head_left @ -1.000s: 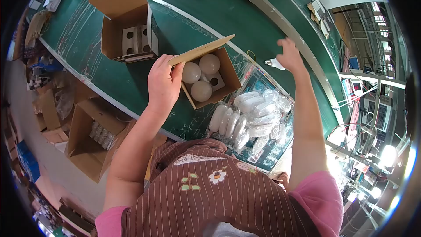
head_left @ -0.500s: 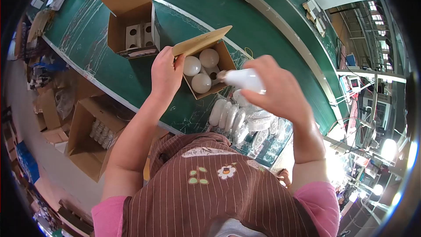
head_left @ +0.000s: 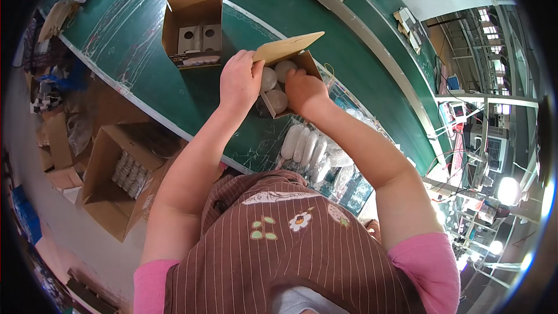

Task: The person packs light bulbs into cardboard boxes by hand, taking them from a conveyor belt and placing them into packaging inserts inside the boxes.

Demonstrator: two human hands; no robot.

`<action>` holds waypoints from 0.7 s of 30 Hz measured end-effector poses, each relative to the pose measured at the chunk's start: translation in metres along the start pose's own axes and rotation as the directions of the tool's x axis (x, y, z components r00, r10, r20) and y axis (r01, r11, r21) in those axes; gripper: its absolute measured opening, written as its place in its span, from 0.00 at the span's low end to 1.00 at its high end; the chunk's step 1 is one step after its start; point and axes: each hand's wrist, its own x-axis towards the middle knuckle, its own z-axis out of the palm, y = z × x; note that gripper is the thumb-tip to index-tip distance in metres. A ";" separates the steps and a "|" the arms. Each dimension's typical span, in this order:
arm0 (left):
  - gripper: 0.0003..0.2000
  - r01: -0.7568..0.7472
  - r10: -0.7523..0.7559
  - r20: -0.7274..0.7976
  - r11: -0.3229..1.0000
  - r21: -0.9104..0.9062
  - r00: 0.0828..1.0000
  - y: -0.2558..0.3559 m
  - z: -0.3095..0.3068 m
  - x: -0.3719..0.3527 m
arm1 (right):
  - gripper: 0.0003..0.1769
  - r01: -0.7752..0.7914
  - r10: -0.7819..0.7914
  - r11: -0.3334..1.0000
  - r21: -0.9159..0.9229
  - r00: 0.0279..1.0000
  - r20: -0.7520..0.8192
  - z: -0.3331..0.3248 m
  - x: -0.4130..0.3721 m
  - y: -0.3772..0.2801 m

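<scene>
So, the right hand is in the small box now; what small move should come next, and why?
Probably draw the right hand out of the box: it covers the fourth corner beside three white bulbs, and the left hand holds the flap up, ready to close.

You've got bright, even light across the green table (head_left: 174, 90), and your left hand (head_left: 240, 78) and right hand (head_left: 303, 90) throw only soft shadows into the cardboard box (head_left: 290, 48). Far right, the lamps (head_left: 507, 191) blow out to pure white with flare around them, while the wrapped bulbs (head_left: 308, 148) catch small shiny highlights. The fisheye bends every straight edge and closes into a black ring at the corners; the centre is sharp, the rim soft and smeared.
</scene>
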 end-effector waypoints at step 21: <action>0.26 -0.043 0.076 -0.034 0.819 0.572 0.997 -0.031 -0.060 0.028 | 0.04 0.363 -0.280 0.929 -0.080 0.541 -0.793 -0.037 0.144 0.092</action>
